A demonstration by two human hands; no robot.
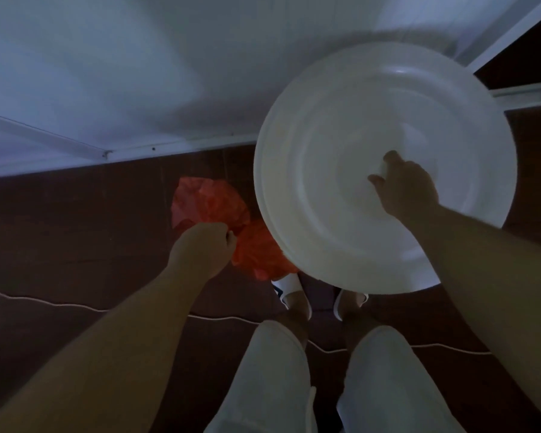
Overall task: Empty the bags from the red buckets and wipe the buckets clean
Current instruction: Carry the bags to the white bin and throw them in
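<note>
My left hand [205,248] is curled into a fist and grips crumpled red plastic bags [213,204], which hang above the dark floor. My right hand [403,185] holds the small knob at the centre of a big round white lid [341,214], fingers curled round it. The lid is tilted and hides whatever is under it. No red bucket shows in this view.
A white wall [138,73] with a white skirting strip [175,148] meets the dark brown floor [60,229]. A thin white cable [75,306] snakes across the floor. My legs in light shorts and my white slippers [289,292] are below.
</note>
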